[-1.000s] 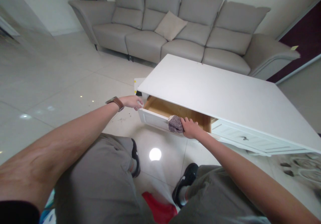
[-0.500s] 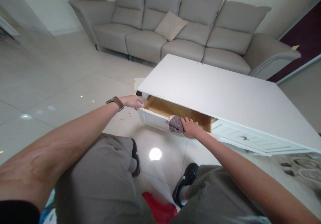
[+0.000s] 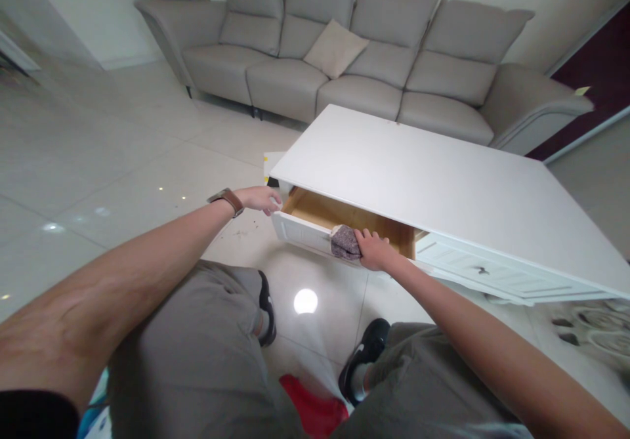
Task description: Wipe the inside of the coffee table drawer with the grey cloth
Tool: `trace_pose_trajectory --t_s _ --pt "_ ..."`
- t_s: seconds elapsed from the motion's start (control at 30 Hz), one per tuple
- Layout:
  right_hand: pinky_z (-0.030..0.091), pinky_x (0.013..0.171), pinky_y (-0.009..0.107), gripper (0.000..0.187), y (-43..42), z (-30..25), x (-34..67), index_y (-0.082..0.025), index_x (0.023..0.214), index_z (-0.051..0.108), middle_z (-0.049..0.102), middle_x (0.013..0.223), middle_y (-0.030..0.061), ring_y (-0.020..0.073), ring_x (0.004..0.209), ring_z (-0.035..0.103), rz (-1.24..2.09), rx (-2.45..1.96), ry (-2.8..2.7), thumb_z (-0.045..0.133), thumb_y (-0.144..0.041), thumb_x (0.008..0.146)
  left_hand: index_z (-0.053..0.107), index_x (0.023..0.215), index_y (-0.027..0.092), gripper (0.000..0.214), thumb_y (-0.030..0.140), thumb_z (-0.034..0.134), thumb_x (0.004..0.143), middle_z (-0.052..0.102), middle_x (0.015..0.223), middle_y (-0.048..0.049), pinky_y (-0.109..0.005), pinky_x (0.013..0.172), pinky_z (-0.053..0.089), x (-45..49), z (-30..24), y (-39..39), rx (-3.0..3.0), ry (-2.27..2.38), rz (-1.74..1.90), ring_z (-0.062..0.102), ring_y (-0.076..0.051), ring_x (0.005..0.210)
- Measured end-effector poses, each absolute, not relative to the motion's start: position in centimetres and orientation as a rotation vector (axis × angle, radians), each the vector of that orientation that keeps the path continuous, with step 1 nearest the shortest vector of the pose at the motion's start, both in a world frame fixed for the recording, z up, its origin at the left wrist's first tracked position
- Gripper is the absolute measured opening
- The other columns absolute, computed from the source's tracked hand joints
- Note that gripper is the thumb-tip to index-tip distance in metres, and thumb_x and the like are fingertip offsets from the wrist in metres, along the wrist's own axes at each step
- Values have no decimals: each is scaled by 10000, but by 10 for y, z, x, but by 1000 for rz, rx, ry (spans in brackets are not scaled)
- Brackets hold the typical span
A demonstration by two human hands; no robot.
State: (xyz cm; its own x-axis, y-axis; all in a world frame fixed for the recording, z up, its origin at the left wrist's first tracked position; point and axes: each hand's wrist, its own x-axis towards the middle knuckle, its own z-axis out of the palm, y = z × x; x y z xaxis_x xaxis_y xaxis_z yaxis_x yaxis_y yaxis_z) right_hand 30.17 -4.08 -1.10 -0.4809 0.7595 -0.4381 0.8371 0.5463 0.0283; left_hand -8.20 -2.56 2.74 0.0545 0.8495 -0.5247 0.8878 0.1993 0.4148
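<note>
A wooden-lined drawer (image 3: pixel 349 216) stands pulled out of the long white coffee table (image 3: pixel 418 163). My right hand (image 3: pixel 375 250) is closed on a folded grey-purple cloth (image 3: pixel 345 243), which lies over the top edge of the drawer's white front panel (image 3: pixel 305 234). Some of that hand's fingers reach over the panel's edge. At the left end of the same panel, my left hand (image 3: pixel 266 200) has its fingers curled at the corner, gripping the drawer there. A brown-strapped watch (image 3: pixel 227 201) is on the left wrist.
A grey sofa (image 3: pixel 354 78) with a beige cushion (image 3: pixel 336 48) stands behind the table. Another closed drawer (image 3: pixel 506 273) with a small knob is on the right. A red item (image 3: pixel 315 409) lies on the tiled floor between my feet. A patterned rug (image 3: pixel 600 331) shows at right.
</note>
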Motion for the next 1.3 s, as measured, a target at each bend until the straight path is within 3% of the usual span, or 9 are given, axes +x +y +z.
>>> trace_pose_trajectory --t_s 0.43,1.3 --pt "462 1010 640 800 -40 -11 302 -186 1602 272 445 1504 240 415 1316 488 -268 1288 2384 598 -259 875 653 1352 145 596 402 634 814 753 1288 -122 -250 899 567 -82 29 -27 1620 1774 -72 780 -213 979" --pt "461 1009 621 791 -40 -14 301 -187 1601 290 449 1505 244 406 1305 500 -250 1304 2383 602 -243 875 685 1312 159 587 411 668 782 784 1205 -114 -273 890 579 -84 24 -25 1622 1772 -40 783 -230 963"
